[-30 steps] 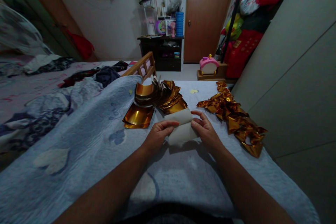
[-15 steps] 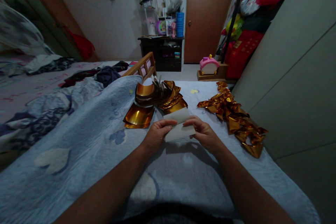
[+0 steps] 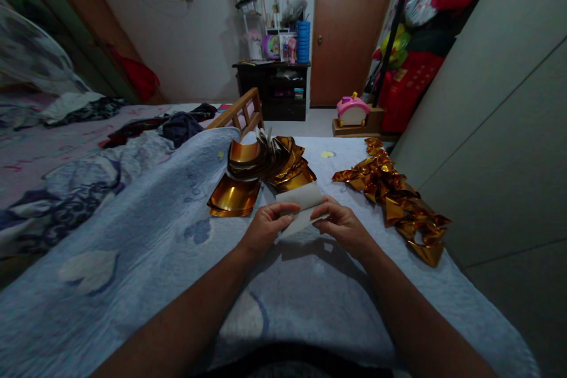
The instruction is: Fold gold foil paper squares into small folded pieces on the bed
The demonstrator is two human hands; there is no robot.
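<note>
Between my two hands is a whitish sheet of paper (image 3: 299, 196), bent along a crease, held a little above the blue blanket (image 3: 310, 301). My left hand (image 3: 271, 225) pinches its left side between thumb and fingers. On the right side, my right hand (image 3: 339, 220) grips the same sheet with its thumb and fingers. Just beyond lie shiny gold foil sheets (image 3: 234, 194), partly curled and fanned in a loose pile. To the right, a row of folded gold foil pieces (image 3: 392, 192) stretches along the bed's edge. The sheet's underside is hidden.
A wooden bed rail (image 3: 237, 113) rises behind the foil pile. Rumpled clothes (image 3: 181, 127) lie to the left. At the back stand a dark cabinet (image 3: 272, 91), a wooden door (image 3: 345, 23) and a pink toy (image 3: 353, 111). A pale cupboard (image 3: 509, 147) borders the right side.
The near flap of the paper has tilted and narrowed in view. My right hand's fingers have shifted slightly left and closer along the flap. The foil pieces have not moved.
</note>
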